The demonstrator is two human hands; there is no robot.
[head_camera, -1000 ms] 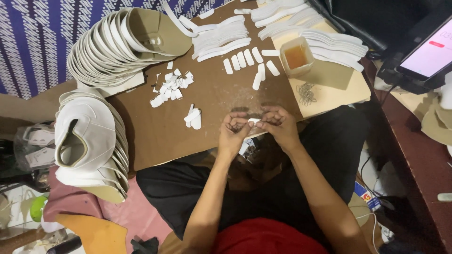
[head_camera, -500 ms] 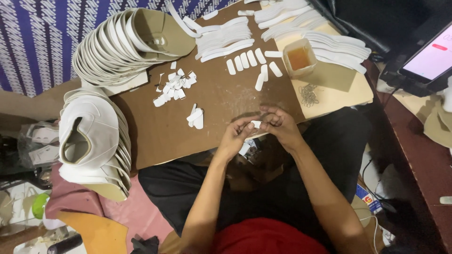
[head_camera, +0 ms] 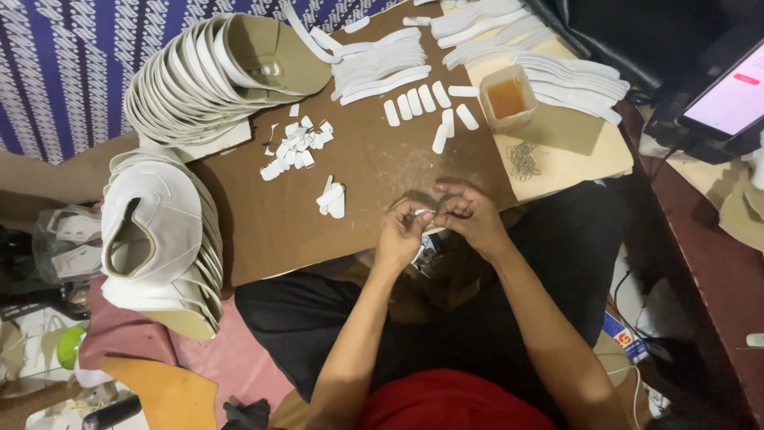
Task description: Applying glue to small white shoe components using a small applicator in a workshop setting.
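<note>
a small white strip piece (head_camera: 422, 213) is pinched between the fingertips of both hands at the near edge of the brown cardboard sheet (head_camera: 374, 159) that lies across the person's lap. the left hand (head_camera: 400, 235) and the right hand (head_camera: 471, 216) are pressed close together, both clamped on that piece. just beyond them on the board lie a few folded white pieces (head_camera: 332, 197), then a loose heap of small white scraps (head_camera: 296, 143) and a row of short white strips (head_camera: 422, 102). an open tub of amber glue (head_camera: 506, 97) stands to the right, stacked white shoe uppers (head_camera: 163, 239) to the left.
</note>
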